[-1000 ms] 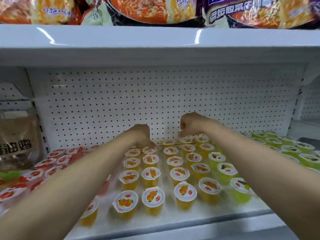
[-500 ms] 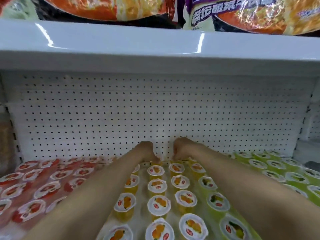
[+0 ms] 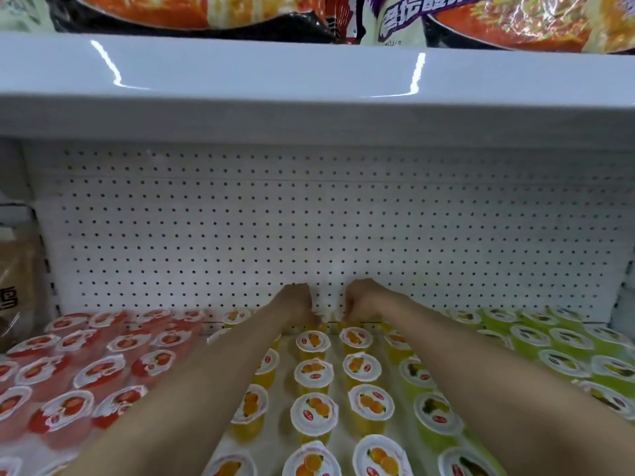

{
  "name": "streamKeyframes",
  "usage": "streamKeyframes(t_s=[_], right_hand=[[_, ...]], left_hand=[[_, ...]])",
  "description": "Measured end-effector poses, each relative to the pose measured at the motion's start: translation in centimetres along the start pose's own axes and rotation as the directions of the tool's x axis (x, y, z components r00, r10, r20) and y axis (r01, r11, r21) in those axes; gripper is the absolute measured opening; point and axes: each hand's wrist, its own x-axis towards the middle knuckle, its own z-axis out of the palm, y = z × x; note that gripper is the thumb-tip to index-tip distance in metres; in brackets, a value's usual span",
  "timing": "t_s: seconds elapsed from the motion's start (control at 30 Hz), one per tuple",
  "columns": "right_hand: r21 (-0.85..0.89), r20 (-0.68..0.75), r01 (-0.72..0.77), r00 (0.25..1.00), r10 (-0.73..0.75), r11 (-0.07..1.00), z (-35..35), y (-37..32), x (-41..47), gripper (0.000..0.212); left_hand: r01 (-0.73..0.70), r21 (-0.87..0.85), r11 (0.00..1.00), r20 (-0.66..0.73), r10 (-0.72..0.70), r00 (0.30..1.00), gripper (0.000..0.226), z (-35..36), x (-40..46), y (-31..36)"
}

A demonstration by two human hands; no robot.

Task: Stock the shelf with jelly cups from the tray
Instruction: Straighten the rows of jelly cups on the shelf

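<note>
Jelly cups [image 3: 313,412] stand in rows across the shelf [image 3: 285,426], from front edge to back panel [image 3: 309,228]. Left hand [image 3: 296,304] and right hand [image 3: 361,303] sit side by side at the back edge, mid-shelf. Noodle packs [image 3: 192,8] lie on the upper shelf [image 3: 309,84]; a bag [image 3: 15,280] stands beyond the left edge.

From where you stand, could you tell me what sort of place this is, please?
Most likely a shop aisle. A white metal shelf with a white perforated back panel holds rows of sealed orange jelly cups, red ones and green ones; instant noodle packets sit above.
</note>
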Motion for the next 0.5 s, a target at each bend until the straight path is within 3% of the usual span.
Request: streamKeyframes(t_s=[0.23,0.43,0.5], right_hand=[[0.008,-0.031,0.018,0.999,-0.018,1.0,0.3,0.0,0.0,0.039],[0.021,-0.087,0.019,0.996,-0.017,1.0,-1.8,0.9,-1.6,0.049],[0.017,-0.021,0.026,0.999,-0.026,1.0,-2.9,0.9,-2.7,0.05]], left_hand=[[0.004,0.038,0.999,-0.013,-0.003,1.0,0.049,0.0,0.4,-0.1],[-0.01,0.02,1.0,-0.046,0.011,0.999,0.063,-2.0,-1.1,0.3],[-0.033,0.033,0.999,0.036,0.032,0.999,0.054,-3.4,-2.0,0.8]])
